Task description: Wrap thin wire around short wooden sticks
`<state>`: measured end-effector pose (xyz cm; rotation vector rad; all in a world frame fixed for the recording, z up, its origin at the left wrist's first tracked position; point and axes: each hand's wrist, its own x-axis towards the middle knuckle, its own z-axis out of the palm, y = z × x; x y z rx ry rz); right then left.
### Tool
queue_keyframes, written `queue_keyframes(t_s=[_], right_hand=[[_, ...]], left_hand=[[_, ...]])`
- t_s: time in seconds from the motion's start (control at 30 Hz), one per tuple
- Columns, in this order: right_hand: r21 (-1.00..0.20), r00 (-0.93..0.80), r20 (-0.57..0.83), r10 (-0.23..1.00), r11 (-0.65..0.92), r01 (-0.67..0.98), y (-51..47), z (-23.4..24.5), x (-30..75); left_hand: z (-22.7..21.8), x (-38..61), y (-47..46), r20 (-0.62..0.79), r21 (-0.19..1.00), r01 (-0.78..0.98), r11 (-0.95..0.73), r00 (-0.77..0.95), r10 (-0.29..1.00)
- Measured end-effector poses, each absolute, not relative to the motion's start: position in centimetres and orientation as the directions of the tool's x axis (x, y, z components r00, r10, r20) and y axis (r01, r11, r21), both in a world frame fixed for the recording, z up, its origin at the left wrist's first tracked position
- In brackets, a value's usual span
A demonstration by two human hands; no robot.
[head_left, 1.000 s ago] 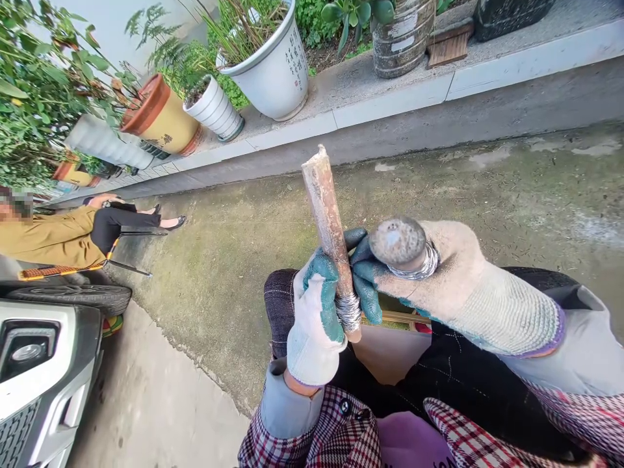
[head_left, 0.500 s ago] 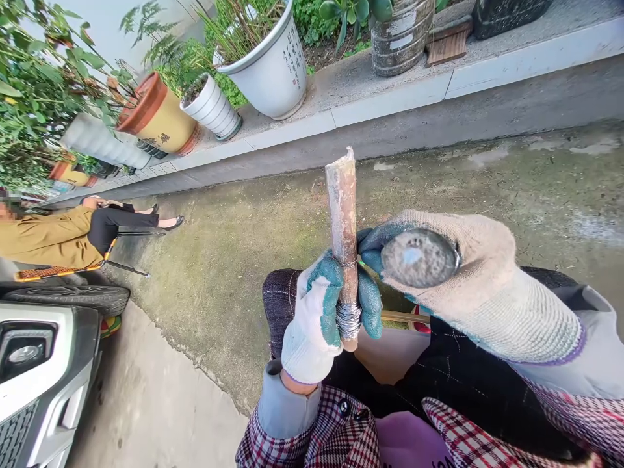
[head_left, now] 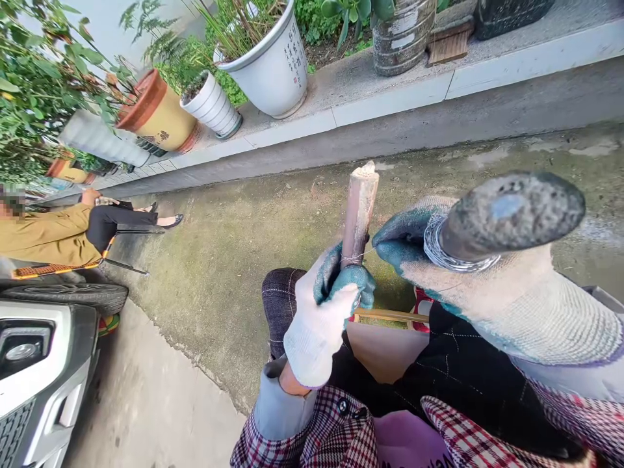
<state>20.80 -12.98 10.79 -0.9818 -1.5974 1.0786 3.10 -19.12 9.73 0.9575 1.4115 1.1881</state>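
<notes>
My left hand [head_left: 326,312], in a white knit glove with a green rubber palm, is shut around a weathered wooden stick [head_left: 359,211] that stands upright. The glove hides the stick's lower part. My right hand [head_left: 453,273], in a matching glove, grips a dark round-headed rod [head_left: 511,214] close to the camera. A coil of silver wire [head_left: 453,247] circles the rod's neck. A thin strand of wire [head_left: 353,259] wraps the stick just above my left hand.
A seated person [head_left: 53,234] in a mustard jacket is at the left, beside a white car [head_left: 39,370]. Potted plants, including a white planter [head_left: 273,71], line a raised concrete kerb [head_left: 390,104] at the top. Mossy concrete ground [head_left: 244,240] lies below it.
My right hand has risen toward the camera, and the round head now looks larger. The left hand has closed higher over the stick's wire coil, hiding it, and the stick has shifted slightly right.
</notes>
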Motion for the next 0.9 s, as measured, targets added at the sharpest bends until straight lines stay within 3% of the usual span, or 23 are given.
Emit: queue_keyframes(t_s=[0.1,0.2,0.4,0.6,0.67,0.8,0.83,0.9], right_hand=[[-0.951,-0.244,0.255,0.935,0.288,0.108,-13.1,10.5,20.6],[-0.965,-0.185,0.257,0.949,0.264,0.012,-12.6,10.1,20.3],[-0.998,-0.042,0.021,0.999,0.023,0.054,-9.9,8.5,19.4],[-0.994,-0.176,-0.033,0.984,-0.013,0.112,-8.4,6.4,18.6],[-0.984,-0.144,-0.063,0.988,-0.037,0.173,-7.8,6.1,18.6],[-0.940,-0.040,-0.055,0.998,-0.039,0.338,-5.4,5.7,19.7],[-0.927,-0.014,-0.035,0.999,-0.027,0.374,-4.7,5.5,20.1],[-0.907,0.051,-0.019,0.999,-0.038,0.419,-3.4,5.3,21.2]], left_hand=[[9.9,3.3,-17.7,-0.201,0.975,0.037,0.219,-0.269,0.942],[9.1,3.2,-15.9,-0.247,0.966,0.001,0.259,-0.287,0.925],[1.9,2.8,-13.3,-0.437,0.899,-0.148,0.413,-0.219,0.873],[-2.7,3.7,-11.8,-0.408,0.911,-0.141,0.388,-0.168,0.897],[-2.9,3.4,-11.7,-0.390,0.921,-0.069,0.385,-0.096,0.916],[-2.5,1.9,-12.4,-0.328,0.889,0.349,0.295,0.038,0.944],[-2.2,1.5,-12.7,-0.316,0.884,0.390,0.260,0.087,0.945],[-1.6,0.8,-13.3,-0.332,0.916,0.284,0.285,0.135,0.933]])
